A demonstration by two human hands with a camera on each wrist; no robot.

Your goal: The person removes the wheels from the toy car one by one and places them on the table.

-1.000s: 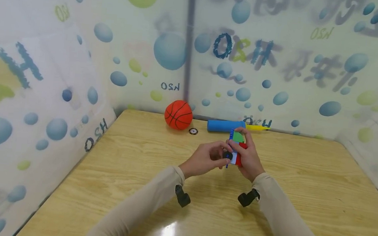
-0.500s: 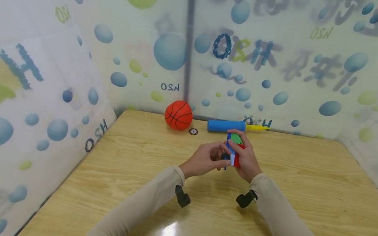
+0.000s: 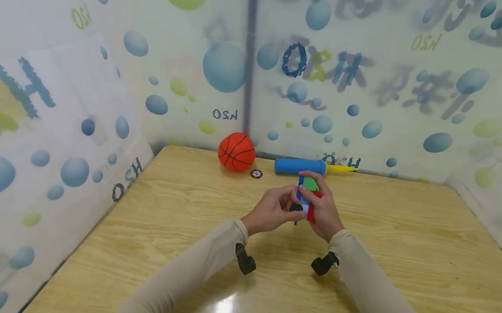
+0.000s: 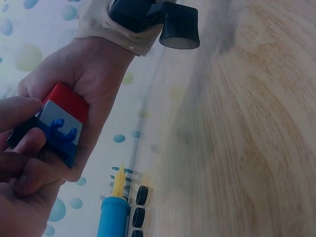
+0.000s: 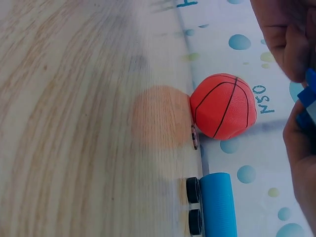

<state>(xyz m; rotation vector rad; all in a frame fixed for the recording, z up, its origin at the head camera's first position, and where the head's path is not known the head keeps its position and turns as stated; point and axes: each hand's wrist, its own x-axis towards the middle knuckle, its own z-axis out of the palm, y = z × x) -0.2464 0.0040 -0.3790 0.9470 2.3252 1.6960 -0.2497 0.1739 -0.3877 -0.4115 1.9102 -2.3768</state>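
A pale wood-grain tabletop (image 3: 403,247) fills the corner of a booth with bubble-printed walls. Beyond the left grip (image 3: 271,209) and to its left, an orange toy basketball (image 3: 236,151) rests at the far edge, a small dark ring (image 3: 256,173) just beside it. Straight beyond the right grip (image 3: 324,211) lies a blue pump (image 3: 300,166) with a yellow nozzle (image 3: 342,168); the wrist views show small black wheels (image 4: 139,206) beside the pump.

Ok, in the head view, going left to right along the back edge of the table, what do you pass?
Orange basketball → small round disc → blue pump with its yellow tip.
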